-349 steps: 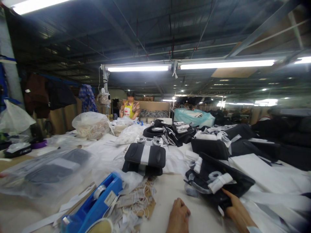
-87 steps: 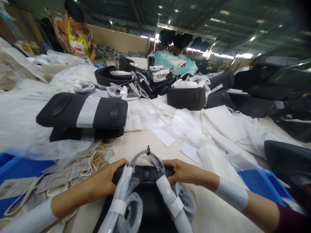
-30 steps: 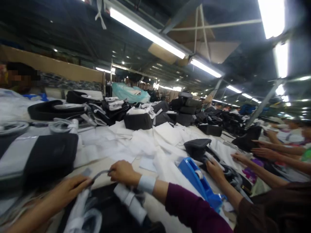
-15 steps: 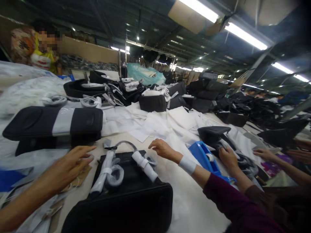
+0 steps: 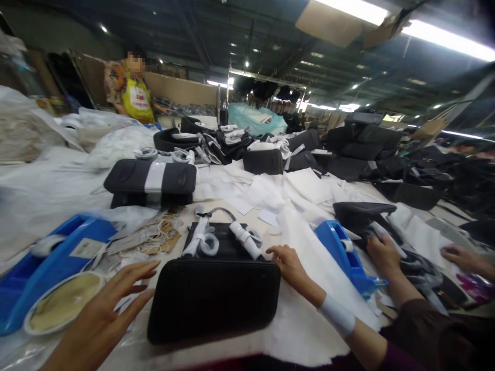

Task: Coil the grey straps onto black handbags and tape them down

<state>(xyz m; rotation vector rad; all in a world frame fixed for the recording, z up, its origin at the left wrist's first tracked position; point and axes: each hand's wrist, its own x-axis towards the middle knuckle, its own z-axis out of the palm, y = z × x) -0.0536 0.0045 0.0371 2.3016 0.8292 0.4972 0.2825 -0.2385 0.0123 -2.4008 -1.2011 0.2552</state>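
A black handbag (image 5: 214,299) stands on the table in front of me, its flat dark face toward me. White wrapping covers parts of its handle (image 5: 198,236), and coils in clear plastic lie beside it. My left hand (image 5: 110,304) is to the left of the bag, thumb and fingers apart, holding nothing. On the other side, my right hand (image 5: 288,263) is at the bag's upper right corner with its fingers loosely bent and apart. Whether those fingertips touch the bag I cannot tell. A pale band (image 5: 337,313) circles my right wrist.
Blue tape dispensers stand left (image 5: 58,268) and right (image 5: 340,252). Near my left hand are a round dish (image 5: 64,304) and tags with strings (image 5: 160,232). Black bags (image 5: 150,178) and white sheets (image 5: 270,193) lie beyond. A co-worker's hands (image 5: 384,252) handle wrapped material at right.
My view has swung left. My right hand has come down to the bag's right corner, while my left hand is lower beside it. The bag now shows more of its front face.
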